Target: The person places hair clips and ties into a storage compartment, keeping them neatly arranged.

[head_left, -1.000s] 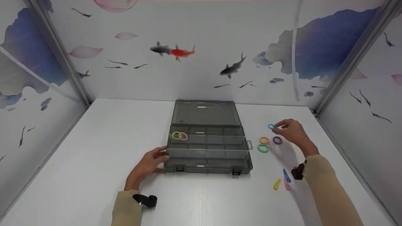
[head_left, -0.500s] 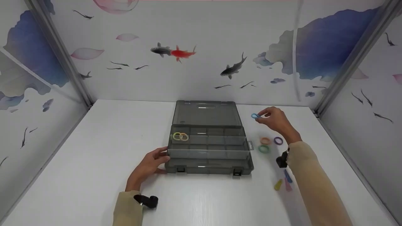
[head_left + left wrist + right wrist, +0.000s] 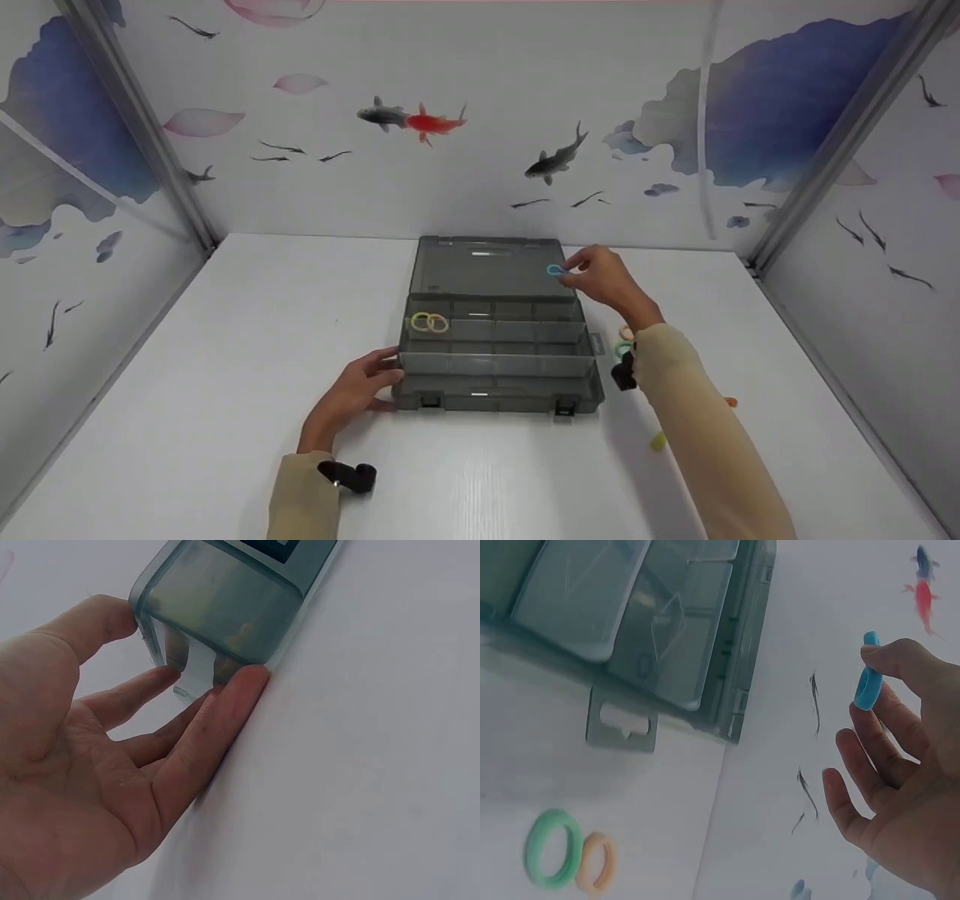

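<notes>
Hold status: my right fingers (image 3: pixel 906 660) are clamped on the blue ring (image 3: pixel 868 690), pinching it near one end. In the head view the ring lines up with the right edge of the opened lid (image 3: pixel 487 271); its height above the lid cannot be told. My left fingers (image 3: pixel 206 746) are spread and touch the left end of the grey box (image 3: pixel 491 406) without wrapping it.

Caution 1: a slack pinch may let the blue ring slip and land on the lid or the counter (image 3: pixel 187 337).

Caution 2: the left-side contact looks light. A knock against the box could make it slide.

Caution 3: my right sleeve (image 3: pixel 701 420) and the wrist camera (image 3: pixel 624 373) appear close to the green ring (image 3: pixel 534 851) and the orange ring (image 3: pixel 610 862). A low forearm may sweep these aside.

Caution 4: the yellow ring (image 3: pixel 414 322) and the pale ring (image 3: pixel 447 324) overlap at the rear-left of the box; a jolt could shift them.

Surface: white, with glare on the near side. Room: the back wall (image 3: pixel 480 180) is white, printed with fish, petals and blue shapes; similarly printed side panels (image 3: pixel 67 300) meet it at metal posts (image 3: pixel 145 127).
</notes>
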`<state>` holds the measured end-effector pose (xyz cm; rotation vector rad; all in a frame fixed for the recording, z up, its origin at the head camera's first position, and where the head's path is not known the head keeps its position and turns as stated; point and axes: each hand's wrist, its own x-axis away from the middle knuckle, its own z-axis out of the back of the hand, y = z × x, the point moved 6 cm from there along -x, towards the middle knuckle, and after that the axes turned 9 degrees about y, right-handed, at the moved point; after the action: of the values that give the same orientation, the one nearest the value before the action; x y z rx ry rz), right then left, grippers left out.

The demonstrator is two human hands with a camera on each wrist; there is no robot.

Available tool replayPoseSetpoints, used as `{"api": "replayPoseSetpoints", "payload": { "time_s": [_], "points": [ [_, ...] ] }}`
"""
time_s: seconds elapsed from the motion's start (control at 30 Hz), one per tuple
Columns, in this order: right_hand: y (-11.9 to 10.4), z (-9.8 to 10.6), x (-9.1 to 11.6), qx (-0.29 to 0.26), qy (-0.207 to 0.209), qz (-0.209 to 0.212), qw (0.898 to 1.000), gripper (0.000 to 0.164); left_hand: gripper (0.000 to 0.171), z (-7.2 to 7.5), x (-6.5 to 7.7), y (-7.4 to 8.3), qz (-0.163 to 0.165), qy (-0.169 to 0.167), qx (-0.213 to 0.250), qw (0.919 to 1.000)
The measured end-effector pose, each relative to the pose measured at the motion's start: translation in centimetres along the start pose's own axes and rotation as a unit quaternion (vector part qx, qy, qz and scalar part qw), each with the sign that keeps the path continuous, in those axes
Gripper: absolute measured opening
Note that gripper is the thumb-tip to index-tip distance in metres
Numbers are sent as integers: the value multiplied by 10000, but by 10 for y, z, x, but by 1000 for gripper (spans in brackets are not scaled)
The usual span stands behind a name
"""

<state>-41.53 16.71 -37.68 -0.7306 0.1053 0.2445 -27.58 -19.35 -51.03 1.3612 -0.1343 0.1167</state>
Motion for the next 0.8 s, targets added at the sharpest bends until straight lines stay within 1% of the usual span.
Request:
{"api": "replayPoseSetpoints", "payload": {
  "time_s": [0.17,0.37,0.53,0.67,0.8],
  "points": [
    [-20,-22,-1,-68,-151,170,9997,34,60,0,0,2,-36,-28,-24,10000],
    [-32,-50,-2,-148,-322,3,9994,36,60,0,0,1,-57,-24,-37,10000],
    [-37,-71,0,-374,-438,-251,9980,38,59,1,0,0,22,63,-36,10000],
    [-42,-87,-2,-511,-430,-330,9972,35,58,1,0,-1,49,93,-30,9999],
    [-46,-101,-4,-506,-446,-375,9970,31,60,0,-1,0,1,4,-15,10000]
  ]
}}
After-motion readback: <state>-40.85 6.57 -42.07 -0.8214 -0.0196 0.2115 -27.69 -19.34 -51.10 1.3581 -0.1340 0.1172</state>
